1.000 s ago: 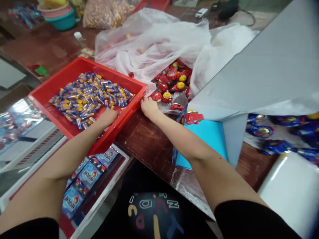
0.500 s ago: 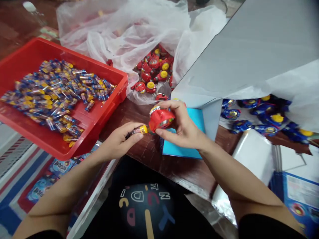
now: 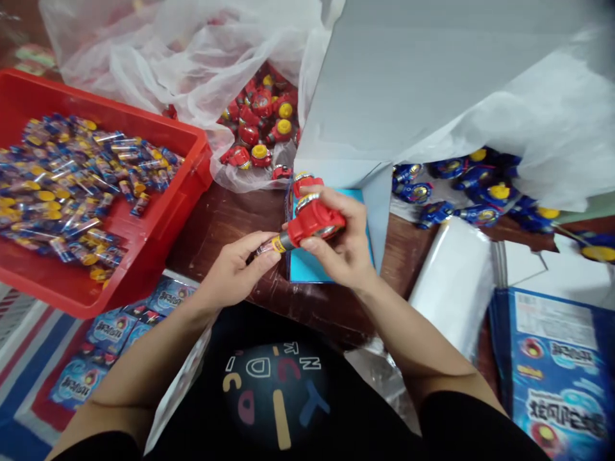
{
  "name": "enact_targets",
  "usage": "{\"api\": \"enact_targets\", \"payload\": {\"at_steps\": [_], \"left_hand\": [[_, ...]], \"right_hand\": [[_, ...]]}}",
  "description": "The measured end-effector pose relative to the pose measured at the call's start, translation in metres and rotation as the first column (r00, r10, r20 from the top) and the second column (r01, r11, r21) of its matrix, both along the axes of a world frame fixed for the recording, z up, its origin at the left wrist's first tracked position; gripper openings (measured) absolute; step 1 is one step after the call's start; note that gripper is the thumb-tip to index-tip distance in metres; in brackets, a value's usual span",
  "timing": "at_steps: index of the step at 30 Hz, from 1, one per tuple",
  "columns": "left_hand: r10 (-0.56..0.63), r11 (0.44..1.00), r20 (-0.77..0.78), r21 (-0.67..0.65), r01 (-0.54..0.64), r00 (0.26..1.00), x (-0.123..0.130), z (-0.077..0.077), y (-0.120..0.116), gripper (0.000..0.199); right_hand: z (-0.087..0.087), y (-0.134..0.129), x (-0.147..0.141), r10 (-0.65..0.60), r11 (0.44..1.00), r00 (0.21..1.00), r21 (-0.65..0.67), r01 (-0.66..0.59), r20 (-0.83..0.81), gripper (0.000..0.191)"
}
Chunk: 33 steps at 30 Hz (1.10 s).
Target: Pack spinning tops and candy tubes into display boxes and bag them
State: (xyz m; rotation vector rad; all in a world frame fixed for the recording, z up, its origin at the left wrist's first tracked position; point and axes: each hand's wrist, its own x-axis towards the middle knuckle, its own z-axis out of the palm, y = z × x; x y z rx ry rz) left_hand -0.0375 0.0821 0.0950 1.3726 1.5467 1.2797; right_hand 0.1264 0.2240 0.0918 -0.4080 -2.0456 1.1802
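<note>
Between thumb and fingers, my left hand (image 3: 235, 267) grips a small clear tube (image 3: 265, 247) with a yellow end and a printed label. My right hand (image 3: 346, 240) is closed around a red toy spinning-top launcher (image 3: 311, 222) with a silvery ring on top. A dark grey stub on the launcher meets the tube's yellow end. Below and behind the right hand stands an open carton (image 3: 307, 270) with a bright blue surface inside. Another red toy (image 3: 307, 184) shows at its far left corner, partly hidden by my fingers.
A red bin (image 3: 158, 118) of similar small tubes stands left. Behind lie red toys (image 3: 262, 102) in a white plastic bag (image 3: 158, 70). Blue toys (image 3: 475, 176) lie right, past the tall carton flap (image 3: 379, 83). A clear plastic roll (image 3: 454, 275) and printed blue boxes (image 3: 552, 378) sit nearer.
My hands have come together, so the tube's yellow end now meets the launcher's grey stub. The launcher has tilted. The whole view has shifted, and things appear further left.
</note>
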Motion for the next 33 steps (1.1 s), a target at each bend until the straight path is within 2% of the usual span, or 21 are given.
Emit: {"api": "enact_targets", "payload": {"at_steps": [1,3,5,6,7,8,10,12,13,14,15,17,18,20,21,23,24,26,29,31,33], "left_hand": [[0.051,0.996,-0.185,0.082,-0.036,0.981,0.003,0.0,0.003,0.032],[0.186,0.962,-0.491,0.268,-0.055,0.851,0.007,-0.003,0.007,0.031],[0.288,0.919,-0.641,0.394,-0.017,0.711,0.009,-0.006,0.012,0.034],[0.305,0.912,-0.662,0.411,-0.009,0.685,0.008,-0.007,0.013,0.037],[0.298,0.916,-0.646,0.401,-0.02,0.702,0.008,-0.006,0.015,0.042],[0.262,0.934,-0.597,0.355,-0.043,0.758,0.007,-0.005,0.016,0.047],[0.094,0.988,-0.408,0.153,-0.034,0.908,0.007,-0.001,0.019,0.048],[-0.029,0.999,-0.241,0.016,0.034,0.97,0.012,0.001,0.02,0.04],[-0.027,0.999,-0.248,0.035,0.037,0.968,0.016,-0.001,0.021,0.034],[0.026,0.993,-0.316,0.115,0.011,0.948,0.021,-0.005,0.021,0.029],[0.128,0.968,-0.413,0.248,-0.024,0.902,0.026,-0.01,0.022,0.026],[0.346,0.865,-0.563,0.501,-0.022,0.751,0.032,-0.021,0.025,0.028],[0.397,0.829,-0.605,0.559,0.013,0.69,0.032,-0.026,0.029,0.03],[0.4,0.829,-0.637,0.558,0.036,0.659,0.023,-0.029,0.044,0.041],[0.379,0.848,-0.628,0.53,0.017,0.68,0.014,-0.029,0.055,0.05],[0.334,0.877,-0.581,0.48,-0.018,0.742,-0.007,-0.024,0.084,0.067],[0.301,0.885,-0.566,0.465,-0.005,0.768,-0.018,-0.022,0.101,0.069],[0.193,0.891,-0.589,0.44,0.112,0.785,-0.037,-0.022,0.132,0.058],[0.022,0.871,-0.657,0.383,0.308,0.753,-0.051,-0.03,0.165,0.045],[-0.001,0.86,-0.664,0.381,0.339,0.747,-0.052,-0.041,0.174,0.04],[0.001,0.853,-0.653,0.395,0.34,0.757,-0.048,-0.05,0.174,0.037]], "right_hand": [[-0.003,-0.002,0.003,-0.03,1.0,0.999,0.008,0.03,-0.017,0.056],[-0.007,-0.006,0.006,-0.108,0.994,0.993,-0.031,0.107,-0.039,0.054],[-0.01,-0.008,0.009,-0.191,0.976,0.982,-0.106,0.191,0.004,0.054],[-0.011,-0.008,0.011,-0.223,0.964,0.974,-0.142,0.226,0.038,0.054],[-0.012,-0.008,0.013,-0.245,0.952,0.968,-0.173,0.252,0.062,0.054],[-0.012,-0.007,0.016,-0.258,0.943,0.964,-0.199,0.267,0.07,0.055],[-0.012,-0.005,0.023,-0.273,0.93,0.961,-0.242,0.276,0.047,0.057],[-0.011,-0.005,0.03,-0.29,0.92,0.957,-0.271,0.283,0.014,0.059],[-0.011,-0.006,0.034,-0.293,0.912,0.956,-0.297,0.284,0.014,0.058],[-0.01,-0.008,0.037,-0.296,0.898,0.955,-0.334,0.286,0.023,0.057],[-0.01,-0.009,0.041,-0.299,0.882,0.954,-0.372,0.291,0.036,0.055],[-0.009,-0.007,0.047,-0.304,0.859,0.951,-0.414,0.3,0.06,0.052],[-0.009,-0.003,0.05,-0.309,0.864,0.949,-0.399,0.307,0.061,0.05],[-0.008,0.013,0.057,-0.344,0.904,0.939,-0.264,0.337,0.019,0.051],[-0.009,0.024,0.059,-0.37,0.92,0.929,-0.147,0.363,-0.022,0.053],[-0.012,0.05,0.061,-0.393,0.905,0.914,0.13,0.404,-0.105,0.056],[-0.015,0.062,0.06,-0.371,0.884,0.921,0.259,0.389,-0.116,0.056],[-0.022,0.08,0.054,-0.269,0.861,0.962,0.437,0.26,-0.042,0.047],[-0.028,0.093,0.041,-0.067,0.863,0.988,0.504,-0.013,0.141,0.034],[-0.029,0.094,0.034,0.043,0.858,0.971,0.49,-0.156,0.234,0.035],[-0.033,0.093,0.028,0.107,0.847,0.948,0.472,-0.245,0.3,0.038]]}}
